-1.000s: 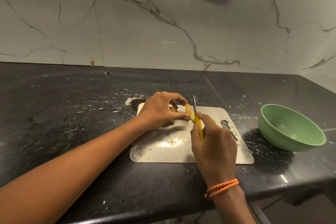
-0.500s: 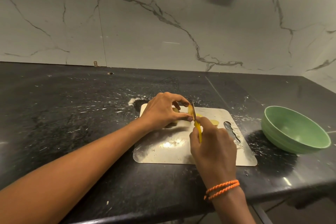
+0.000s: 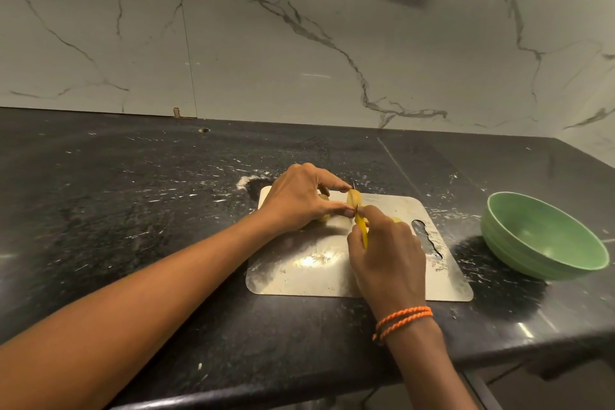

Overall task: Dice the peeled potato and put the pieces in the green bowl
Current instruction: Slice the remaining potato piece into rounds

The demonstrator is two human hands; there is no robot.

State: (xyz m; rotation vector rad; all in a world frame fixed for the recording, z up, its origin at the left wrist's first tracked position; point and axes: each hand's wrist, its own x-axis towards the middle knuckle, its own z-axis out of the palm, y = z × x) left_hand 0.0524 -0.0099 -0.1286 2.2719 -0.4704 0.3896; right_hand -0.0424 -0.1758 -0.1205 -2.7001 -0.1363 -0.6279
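Steel, pale and scuffed, is the cutting board [image 3: 319, 263] under both my hands, lying on the dark speckled surface [image 3: 133, 210]. At the board's far edge my left hand [image 3: 299, 200] has its grip closed around the peeled potato [image 3: 354, 199], index finger arched over the top and thumb pressed to its near side, holding it down on the board. My right hand [image 3: 387, 256] sits over the board's middle, its grip wrapped around the yellow handle of the knife [image 3: 361, 226], whose blade points away from me and meets the potato just beside my left thumb. A small cut piece [image 3: 395, 219] shows on the board just beyond my right knuckles. The green bowl [image 3: 545, 236] stands on the surface to the right of the board, apart from it, and I see nothing in it
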